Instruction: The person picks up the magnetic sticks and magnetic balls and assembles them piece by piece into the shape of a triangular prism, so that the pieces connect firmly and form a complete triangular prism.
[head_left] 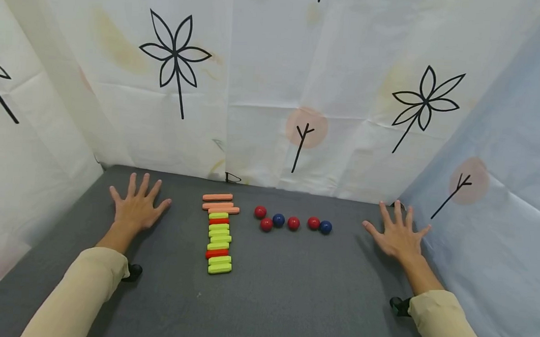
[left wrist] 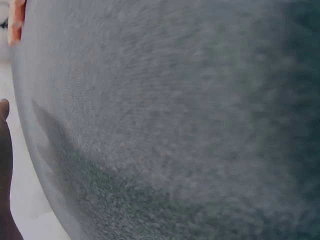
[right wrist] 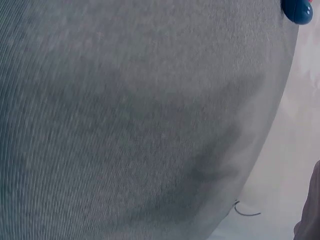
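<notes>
My left hand (head_left: 136,210) is spread with straight fingers over the left of the grey table, holding nothing. Off to the right side, my right hand (head_left: 399,236) is also spread and holds nothing. Between them, nearer the left hand, runs a column of short yellow-green sticks (head_left: 219,268) with red sticks (head_left: 217,254) among them. Several orange sticks (head_left: 217,197) lie across the column's far end. To the right of these lie red balls (head_left: 293,223) and blue balls (head_left: 325,227) in a loose row. A blue ball (right wrist: 298,10) shows at the right wrist view's corner.
White cloth (head_left: 266,61) printed with flowers hangs behind the grey table (head_left: 291,292) and at both sides. The table's far edge runs just beyond the sticks and balls. A dark wrist camera (head_left: 132,272) sits at the left cuff, another camera (head_left: 399,306) at the right.
</notes>
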`<move>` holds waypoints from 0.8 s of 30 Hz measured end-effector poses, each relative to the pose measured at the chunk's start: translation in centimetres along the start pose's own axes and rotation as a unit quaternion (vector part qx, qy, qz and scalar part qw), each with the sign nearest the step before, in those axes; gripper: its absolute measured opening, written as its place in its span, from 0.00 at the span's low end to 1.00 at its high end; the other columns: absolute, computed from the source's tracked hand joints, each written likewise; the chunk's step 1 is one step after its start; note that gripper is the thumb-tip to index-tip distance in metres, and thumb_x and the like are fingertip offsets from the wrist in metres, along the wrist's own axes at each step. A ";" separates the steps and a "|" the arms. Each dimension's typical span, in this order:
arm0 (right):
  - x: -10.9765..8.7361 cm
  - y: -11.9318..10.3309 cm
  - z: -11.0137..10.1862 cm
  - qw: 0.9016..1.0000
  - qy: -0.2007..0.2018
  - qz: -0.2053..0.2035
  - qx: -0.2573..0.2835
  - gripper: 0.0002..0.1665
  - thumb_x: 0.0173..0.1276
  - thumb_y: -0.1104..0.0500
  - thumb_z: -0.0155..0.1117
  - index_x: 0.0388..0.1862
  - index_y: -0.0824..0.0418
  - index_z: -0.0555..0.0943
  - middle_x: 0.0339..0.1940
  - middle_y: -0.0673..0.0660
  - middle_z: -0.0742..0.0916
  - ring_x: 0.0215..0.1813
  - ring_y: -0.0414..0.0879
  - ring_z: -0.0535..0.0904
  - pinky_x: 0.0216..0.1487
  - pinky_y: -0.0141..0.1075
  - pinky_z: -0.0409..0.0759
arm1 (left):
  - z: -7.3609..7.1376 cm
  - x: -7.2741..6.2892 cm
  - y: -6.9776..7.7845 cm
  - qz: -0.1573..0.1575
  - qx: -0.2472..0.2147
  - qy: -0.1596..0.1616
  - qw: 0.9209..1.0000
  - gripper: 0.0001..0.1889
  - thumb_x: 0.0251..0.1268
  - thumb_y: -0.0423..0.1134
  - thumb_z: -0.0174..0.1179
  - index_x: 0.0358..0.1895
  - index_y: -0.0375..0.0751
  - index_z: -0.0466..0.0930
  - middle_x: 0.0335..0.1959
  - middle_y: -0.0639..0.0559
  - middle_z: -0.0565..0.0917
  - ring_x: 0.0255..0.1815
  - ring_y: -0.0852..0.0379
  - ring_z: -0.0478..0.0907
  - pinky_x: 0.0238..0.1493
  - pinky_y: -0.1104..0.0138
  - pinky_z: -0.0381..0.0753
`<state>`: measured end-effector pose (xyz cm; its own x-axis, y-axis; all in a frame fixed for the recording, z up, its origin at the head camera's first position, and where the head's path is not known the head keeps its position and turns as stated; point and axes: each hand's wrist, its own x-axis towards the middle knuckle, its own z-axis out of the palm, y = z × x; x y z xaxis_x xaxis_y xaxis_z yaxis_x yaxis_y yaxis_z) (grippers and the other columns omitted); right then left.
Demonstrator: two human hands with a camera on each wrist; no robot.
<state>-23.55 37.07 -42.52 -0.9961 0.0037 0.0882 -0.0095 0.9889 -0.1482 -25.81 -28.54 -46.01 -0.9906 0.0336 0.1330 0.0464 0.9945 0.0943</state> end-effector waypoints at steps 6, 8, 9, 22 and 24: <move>0.1 -1.1 0.4 1.000 -0.017 -0.013 0.000 0.54 0.71 0.24 0.39 0.83 0.51 0.42 0.81 0.68 0.41 0.77 0.72 0.28 0.55 0.80 0.21 | 0.3 -0.6 1.6 0.051 0.017 0.030 0.998 0.40 0.74 0.66 0.44 0.77 0.42 0.56 0.79 0.34 0.49 0.79 0.33 0.35 0.64 0.25 0.30; 0.0 -1.7 0.5 0.999 -0.023 -0.026 -0.001 0.53 0.71 0.24 0.39 0.83 0.51 0.43 0.81 0.68 0.43 0.78 0.72 0.31 0.57 0.80 0.22 | 0.5 -1.1 2.3 0.077 0.018 0.042 0.996 0.39 0.73 0.66 0.46 0.77 0.43 0.58 0.79 0.35 0.51 0.79 0.33 0.38 0.64 0.25 0.34; -0.1 -2.1 0.6 0.999 -0.027 -0.035 -0.003 0.53 0.71 0.24 0.40 0.83 0.52 0.44 0.81 0.68 0.44 0.78 0.72 0.32 0.59 0.79 0.23 | 0.6 -1.4 2.6 0.091 0.016 0.043 0.995 0.39 0.72 0.65 0.47 0.77 0.44 0.58 0.79 0.36 0.51 0.79 0.33 0.39 0.64 0.25 0.36; -1.6 -6.8 2.9 0.969 -0.071 -0.172 0.161 0.42 0.78 0.44 0.53 0.79 0.65 0.55 0.78 0.69 0.60 0.77 0.70 0.53 0.67 0.72 0.51 | 0.9 -6.7 8.1 0.282 -0.151 -0.022 0.947 0.33 0.71 0.62 0.54 0.74 0.52 0.68 0.79 0.44 0.57 0.79 0.37 0.47 0.65 0.30 0.52; -1.5 -7.2 3.2 0.961 -0.073 -0.172 0.203 0.41 0.78 0.48 0.55 0.79 0.67 0.56 0.77 0.70 0.61 0.76 0.69 0.55 0.69 0.69 0.53 | 1.0 -7.4 8.7 0.300 -0.179 -0.026 0.937 0.30 0.69 0.61 0.57 0.70 0.54 0.74 0.78 0.45 0.61 0.79 0.39 0.50 0.64 0.31 0.57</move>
<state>-22.25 29.47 -44.76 -0.9296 -0.3627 0.0652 -0.3435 0.7887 -0.5098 -18.19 -20.05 -47.14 -0.7770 0.5896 0.2205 0.6276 0.6986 0.3435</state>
